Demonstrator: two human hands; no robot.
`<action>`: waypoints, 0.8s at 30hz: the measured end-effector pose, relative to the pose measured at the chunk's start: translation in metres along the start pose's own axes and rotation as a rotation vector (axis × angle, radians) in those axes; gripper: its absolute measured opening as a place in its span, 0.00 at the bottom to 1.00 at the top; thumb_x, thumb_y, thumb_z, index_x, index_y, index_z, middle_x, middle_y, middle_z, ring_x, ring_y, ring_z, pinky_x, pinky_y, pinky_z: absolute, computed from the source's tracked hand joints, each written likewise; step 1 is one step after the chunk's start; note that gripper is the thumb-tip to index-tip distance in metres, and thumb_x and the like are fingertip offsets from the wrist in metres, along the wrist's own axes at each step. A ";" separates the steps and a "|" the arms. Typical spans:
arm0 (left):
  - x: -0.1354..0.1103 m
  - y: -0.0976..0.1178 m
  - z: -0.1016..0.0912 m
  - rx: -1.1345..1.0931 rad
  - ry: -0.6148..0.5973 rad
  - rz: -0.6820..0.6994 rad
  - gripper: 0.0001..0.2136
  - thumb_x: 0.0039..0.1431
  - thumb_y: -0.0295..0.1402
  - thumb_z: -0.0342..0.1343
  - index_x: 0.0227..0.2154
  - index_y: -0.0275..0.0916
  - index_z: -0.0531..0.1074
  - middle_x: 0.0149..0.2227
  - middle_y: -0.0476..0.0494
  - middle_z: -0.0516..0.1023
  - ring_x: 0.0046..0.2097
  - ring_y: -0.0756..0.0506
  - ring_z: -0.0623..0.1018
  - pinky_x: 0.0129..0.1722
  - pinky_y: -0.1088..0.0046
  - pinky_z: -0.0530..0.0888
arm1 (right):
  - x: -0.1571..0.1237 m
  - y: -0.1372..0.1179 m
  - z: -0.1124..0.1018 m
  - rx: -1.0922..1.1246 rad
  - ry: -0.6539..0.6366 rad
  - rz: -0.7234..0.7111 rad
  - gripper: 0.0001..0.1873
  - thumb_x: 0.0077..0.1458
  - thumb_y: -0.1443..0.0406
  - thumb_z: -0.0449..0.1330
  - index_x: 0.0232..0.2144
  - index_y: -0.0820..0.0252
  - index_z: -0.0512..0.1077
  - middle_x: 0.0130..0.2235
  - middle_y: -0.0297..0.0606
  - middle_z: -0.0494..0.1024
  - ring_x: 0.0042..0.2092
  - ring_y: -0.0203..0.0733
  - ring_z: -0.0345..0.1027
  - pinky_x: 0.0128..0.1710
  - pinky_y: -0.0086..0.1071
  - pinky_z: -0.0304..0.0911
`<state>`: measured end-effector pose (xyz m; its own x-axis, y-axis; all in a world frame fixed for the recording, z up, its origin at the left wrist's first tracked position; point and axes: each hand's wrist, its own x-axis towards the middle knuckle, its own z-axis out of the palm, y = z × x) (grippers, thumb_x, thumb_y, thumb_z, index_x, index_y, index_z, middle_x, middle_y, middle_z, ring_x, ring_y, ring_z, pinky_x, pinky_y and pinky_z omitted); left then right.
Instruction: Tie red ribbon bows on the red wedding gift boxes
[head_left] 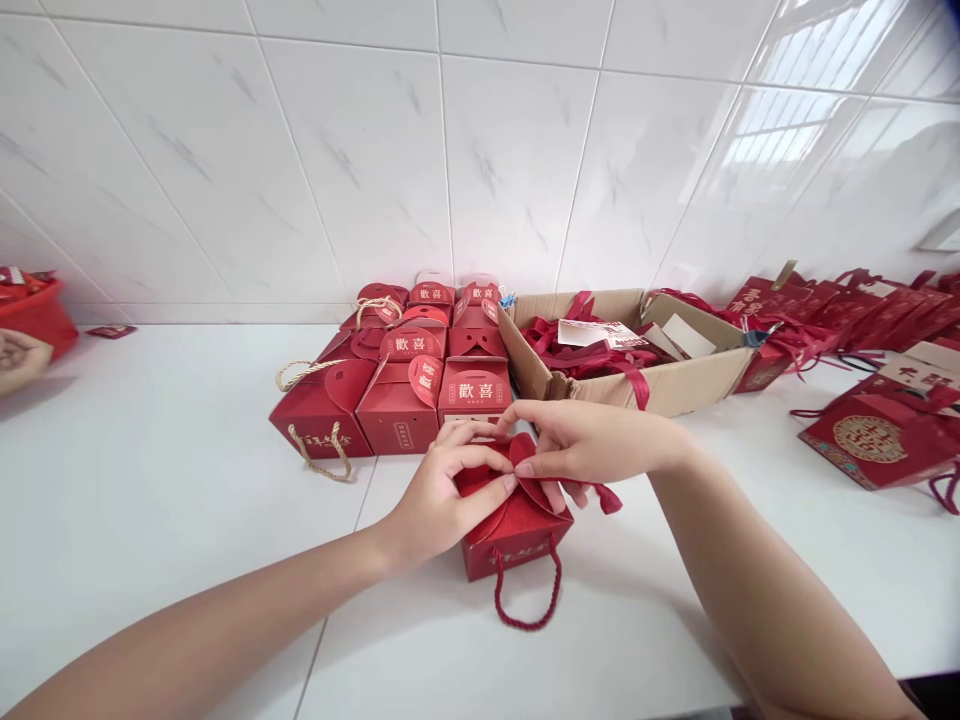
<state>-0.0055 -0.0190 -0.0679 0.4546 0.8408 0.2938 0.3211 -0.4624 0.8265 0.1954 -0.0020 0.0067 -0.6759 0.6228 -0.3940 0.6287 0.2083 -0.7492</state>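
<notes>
A red gift box with gold lettering stands in front of me, its curved top flaps folded inward. A dark red twisted cord handle hangs from its near side. My left hand is closed at the box top, thumb and fingertips pinching at the centre where a red ribbon begins. From the right, my right hand meets it there, its thumb and fingers closed on the ribbon at the flaps. The ribbon's loose end sticks out to the right below that hand. The exact pinch point is partly covered by fingers.
Rows of red gift boxes stand behind to the left. A cardboard box holds ribbons and cards. Red bags lie right. At far left, another person's hand is near a red container. A tiled wall rises behind.
</notes>
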 end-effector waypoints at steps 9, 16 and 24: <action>0.003 0.005 -0.005 -0.217 0.033 -0.057 0.05 0.54 0.35 0.57 0.27 0.42 0.76 0.47 0.42 0.70 0.56 0.38 0.65 0.59 0.55 0.58 | 0.000 0.002 0.008 -0.272 0.275 -0.269 0.41 0.43 0.52 0.66 0.59 0.48 0.58 0.58 0.41 0.62 0.58 0.50 0.55 0.51 0.40 0.61; 0.001 0.029 -0.035 -0.434 0.230 0.018 0.04 0.54 0.34 0.58 0.26 0.43 0.74 0.36 0.46 0.65 0.43 0.46 0.67 0.43 0.68 0.69 | -0.004 -0.004 0.009 -0.120 0.322 -0.337 0.34 0.51 0.55 0.62 0.59 0.53 0.59 0.53 0.40 0.70 0.52 0.45 0.64 0.49 0.38 0.63; -0.008 0.035 -0.030 -0.064 0.084 -0.021 0.06 0.57 0.37 0.54 0.33 0.41 0.65 0.24 0.52 0.59 0.27 0.50 0.61 0.29 0.73 0.62 | -0.021 -0.010 0.002 0.303 0.539 -0.463 0.13 0.54 0.54 0.59 0.30 0.58 0.69 0.29 0.34 0.71 0.30 0.35 0.65 0.30 0.30 0.62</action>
<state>-0.0229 -0.0335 -0.0269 0.3760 0.8722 0.3127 0.2748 -0.4273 0.8613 0.2022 -0.0189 0.0215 -0.5147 0.8201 0.2501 0.1425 0.3695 -0.9183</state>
